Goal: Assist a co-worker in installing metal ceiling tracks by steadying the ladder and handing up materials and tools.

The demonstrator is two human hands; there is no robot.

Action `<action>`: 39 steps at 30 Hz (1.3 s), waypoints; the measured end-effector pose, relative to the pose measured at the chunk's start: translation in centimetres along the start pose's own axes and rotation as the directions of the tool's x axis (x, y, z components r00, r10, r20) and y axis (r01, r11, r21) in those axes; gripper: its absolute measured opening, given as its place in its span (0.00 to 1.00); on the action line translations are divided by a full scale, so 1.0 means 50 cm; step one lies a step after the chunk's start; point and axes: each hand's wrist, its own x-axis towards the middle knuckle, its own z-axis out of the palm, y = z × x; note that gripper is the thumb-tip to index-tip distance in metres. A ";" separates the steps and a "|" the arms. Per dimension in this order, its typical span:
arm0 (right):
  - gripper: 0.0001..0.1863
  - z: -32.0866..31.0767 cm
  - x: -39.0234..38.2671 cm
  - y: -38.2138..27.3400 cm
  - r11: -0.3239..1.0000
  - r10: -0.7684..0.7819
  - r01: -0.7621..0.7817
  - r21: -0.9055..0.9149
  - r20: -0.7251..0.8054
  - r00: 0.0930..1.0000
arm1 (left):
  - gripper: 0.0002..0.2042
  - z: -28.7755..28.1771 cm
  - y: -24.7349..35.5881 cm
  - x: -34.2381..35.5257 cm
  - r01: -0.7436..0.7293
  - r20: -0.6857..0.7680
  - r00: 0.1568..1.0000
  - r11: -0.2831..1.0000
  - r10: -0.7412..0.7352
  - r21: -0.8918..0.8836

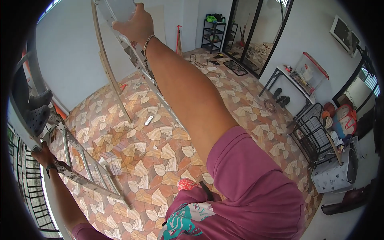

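Observation:
My right hand (138,26) reaches far up to the top left, thumb and fingers closed around a pale grey, smooth-sided piece (122,9) at the upper end of a metal ladder rail (160,98). Whether that piece belongs to the ladder is unclear. Low on the left, my left hand (43,155) is wrapped round the rail of the jointed aluminium ladder (90,182), near its hinge. Just above that hand, another person's feet in dark, holed clogs (39,116) rest on the ladder, with a dark trouser leg visible. A wooden pole (106,60) stands upright between the ladder parts.
Patterned stone-look tiles (152,176) cover the floor, with a small white object (149,120) lying on them. A barred window (30,180) lines the left. Along the right are a table (294,82) with a clear tank, a black wire rack (314,132) and bags. A shoe rack (213,34) stands far back.

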 end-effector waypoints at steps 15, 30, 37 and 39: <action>0.32 0.027 0.012 0.026 0.998 -0.045 0.046 0.042 -0.016 0.999 | 0.38 -0.006 -0.016 0.012 0.024 0.005 1.000 0.992 -0.025 0.122; 0.31 0.023 0.013 0.024 0.997 -0.075 0.075 -0.008 -0.011 0.997 | 0.40 0.008 -0.049 0.028 0.076 0.006 0.997 0.986 -0.078 0.150; 0.31 0.022 0.016 0.030 0.999 -0.046 0.046 0.015 0.028 0.999 | 0.41 -0.003 -0.026 0.021 0.079 0.031 0.996 0.970 -0.088 0.230; 0.30 0.029 0.014 0.029 0.999 -0.054 0.054 0.000 0.025 0.998 | 0.41 -0.009 -0.032 0.022 0.087 0.033 0.995 0.969 -0.097 0.231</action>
